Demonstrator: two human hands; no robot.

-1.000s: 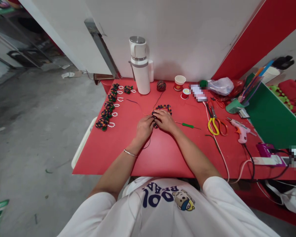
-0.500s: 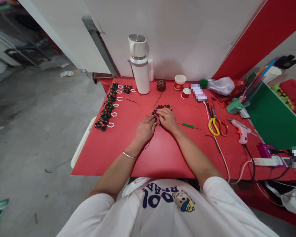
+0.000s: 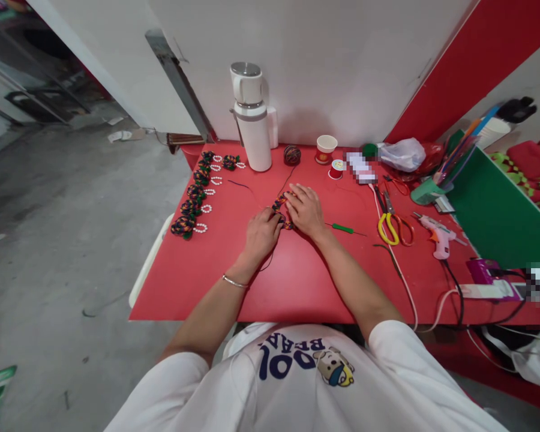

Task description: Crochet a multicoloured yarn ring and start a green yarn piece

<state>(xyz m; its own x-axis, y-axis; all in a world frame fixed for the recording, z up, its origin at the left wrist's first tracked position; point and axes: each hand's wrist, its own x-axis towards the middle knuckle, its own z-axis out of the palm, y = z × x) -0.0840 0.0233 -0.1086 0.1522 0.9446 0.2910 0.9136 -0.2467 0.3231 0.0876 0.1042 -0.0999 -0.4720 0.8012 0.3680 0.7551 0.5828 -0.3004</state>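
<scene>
Our left hand [image 3: 263, 233] and right hand [image 3: 306, 211] are partly covering one multicoloured knotted cord [image 3: 277, 203] on the red bench [image 3: 292, 288], lying between and under our fingers. Our left fingers are bunching together at its near-left side; our right ones are spreading slightly over its right side. The undersides and thumbs are hiding, so we cannot tell whether either hand is clamping it.

Left of our fingers, seven white bead loops [image 3: 200, 228] are showing beside dark knotted ornaments [image 3: 183, 225], which are overlapping too much at the far end for a sure count. Beyond our fingers we are seeing one white flask [image 3: 255, 135], one yarn ball [image 3: 292, 155], one paper cup [image 3: 326, 149] and one red spool [image 3: 336, 170]. To their right, one green-handled hook [image 3: 342, 228], overlapping yellow and red handles [image 3: 388, 230] and one pink glue gun [image 3: 441, 237] are lying; pixelation is masking a pale object [image 3: 361, 168].
</scene>
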